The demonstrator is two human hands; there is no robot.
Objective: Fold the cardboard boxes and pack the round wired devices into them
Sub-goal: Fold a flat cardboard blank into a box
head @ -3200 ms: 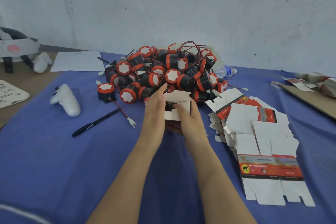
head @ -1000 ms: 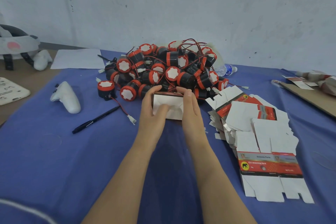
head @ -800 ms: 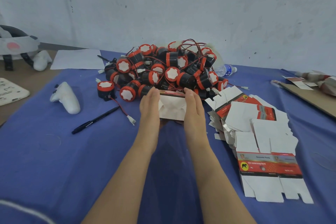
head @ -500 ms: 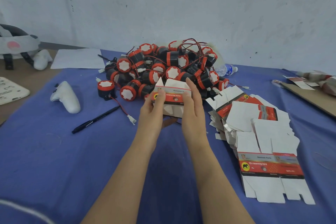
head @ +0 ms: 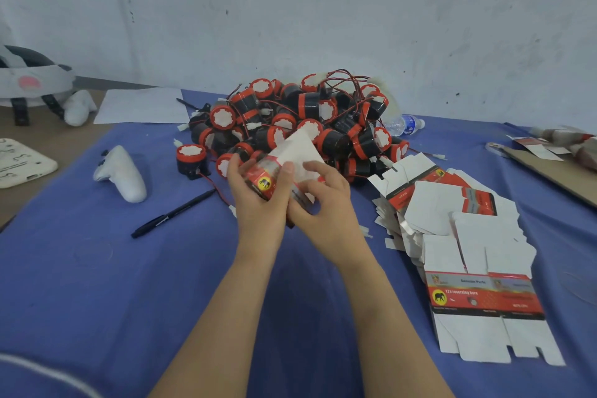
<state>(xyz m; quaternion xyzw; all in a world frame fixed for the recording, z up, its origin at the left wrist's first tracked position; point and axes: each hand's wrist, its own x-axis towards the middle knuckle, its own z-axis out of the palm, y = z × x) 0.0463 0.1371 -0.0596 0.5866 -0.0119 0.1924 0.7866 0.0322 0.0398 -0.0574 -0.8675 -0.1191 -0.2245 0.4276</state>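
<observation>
Both forearms reach forward side by side over the blue-covered table (head: 97, 268). The hands meet just above it, clamped on a half-folded cardboard box (head: 295, 153) that is tilted, its white flap pointing up and away. The left hand (head: 258, 203) wraps the red printed side, fingers curled behind and thumb across the front, while the right hand (head: 326, 207) pinches the white panel, fingers bent over it and thumb beneath. Just beyond the fingertips lies the heap of round wired devices (head: 310, 105), and flat boxes (head: 478, 229) are spread to the right of the right hand.
</observation>
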